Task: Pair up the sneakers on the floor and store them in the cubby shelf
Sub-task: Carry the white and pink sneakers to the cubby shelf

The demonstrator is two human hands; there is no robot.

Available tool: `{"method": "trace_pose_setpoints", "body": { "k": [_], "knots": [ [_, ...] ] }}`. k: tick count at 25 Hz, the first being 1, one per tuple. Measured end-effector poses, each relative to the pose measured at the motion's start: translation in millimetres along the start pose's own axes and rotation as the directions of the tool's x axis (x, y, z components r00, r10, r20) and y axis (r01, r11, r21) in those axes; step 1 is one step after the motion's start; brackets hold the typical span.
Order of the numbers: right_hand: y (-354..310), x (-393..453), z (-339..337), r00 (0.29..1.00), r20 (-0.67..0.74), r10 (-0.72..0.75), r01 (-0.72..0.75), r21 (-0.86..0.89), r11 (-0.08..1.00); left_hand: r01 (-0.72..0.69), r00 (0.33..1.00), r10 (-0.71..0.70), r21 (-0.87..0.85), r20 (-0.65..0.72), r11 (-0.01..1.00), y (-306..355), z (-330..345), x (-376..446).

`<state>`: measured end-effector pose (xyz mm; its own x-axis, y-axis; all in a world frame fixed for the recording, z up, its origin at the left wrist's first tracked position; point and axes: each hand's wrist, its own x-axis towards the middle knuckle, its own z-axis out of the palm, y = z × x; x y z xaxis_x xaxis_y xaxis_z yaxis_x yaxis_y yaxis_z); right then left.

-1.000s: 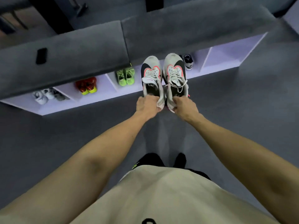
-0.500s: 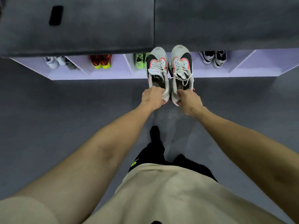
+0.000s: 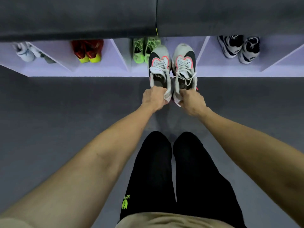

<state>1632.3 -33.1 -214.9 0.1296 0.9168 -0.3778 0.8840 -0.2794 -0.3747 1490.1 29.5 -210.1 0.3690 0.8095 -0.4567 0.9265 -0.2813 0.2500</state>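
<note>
Both arms stretched forward and down, nearly straight, wrists close together. Left hand (image 3: 153,99) clenched on the heel of the left sneaker (image 3: 159,69); right hand (image 3: 191,102) clenched on the heel of the right sneaker (image 3: 184,68). Fingers wrap over the heel collars, backs of the hands up. The two grey-white sneakers with black and pink panels sit side by side, sides nearly touching, toes pointing at the cubby shelf (image 3: 115,71). Toes overlap the shelf front edge, in line with the compartment between the green pair (image 3: 144,48) and the black-and-white pair (image 3: 238,48). Cannot tell if the soles are touching the floor (image 3: 65,104) or the shelf base.

Other compartments: white pair (image 3: 26,51) far left, red-and-yellow pair (image 3: 88,51) next, green pair in the third with its right shoe partly hidden behind the held left sneaker, black-and-white pair to the right of the held pair.

Versus 0.5 s ago: grip unchanged, same heel hold on both. The shelf sits lower in the view and looks nearer, so the head has tipped down or moved in. Both legs in black shorts (image 3: 172,170) now show side by side, where before only one leg showed clearly. Sneaker toes reach a bit further over the shelf edge.
</note>
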Motion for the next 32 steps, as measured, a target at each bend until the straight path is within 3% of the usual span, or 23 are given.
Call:
{"method": "trace_pose_setpoints", "body": {
  "k": [7, 11, 18, 27, 32],
  "knots": [
    [73, 153, 113, 0.998, -0.061, -0.009, 0.006, -0.056, 0.998, -0.024, 0.994, 0.028, 0.042, -0.101, 0.999, -36, 119, 161],
    [104, 231, 151, 0.990, -0.141, -0.022, 0.006, -0.112, 0.994, -0.069, 0.980, 0.076, 0.044, -0.182, 0.997, -50, 153, 246],
    [129, 336, 152, 0.979, -0.204, -0.011, -0.012, -0.111, 0.994, -0.113, 0.948, 0.132, 0.081, -0.289, 0.990, -49, 150, 347],
    [146, 456, 151, 0.970, -0.238, -0.042, 0.001, -0.170, 0.985, -0.132, 0.935, 0.173, 0.151, -0.310, 0.980, -50, 142, 456],
    [162, 482, 140, 0.974, -0.213, -0.077, 0.018, -0.264, 0.964, -0.142, 0.934, 0.205, 0.224, -0.291, 0.964, -48, 136, 501]
  ]
}}
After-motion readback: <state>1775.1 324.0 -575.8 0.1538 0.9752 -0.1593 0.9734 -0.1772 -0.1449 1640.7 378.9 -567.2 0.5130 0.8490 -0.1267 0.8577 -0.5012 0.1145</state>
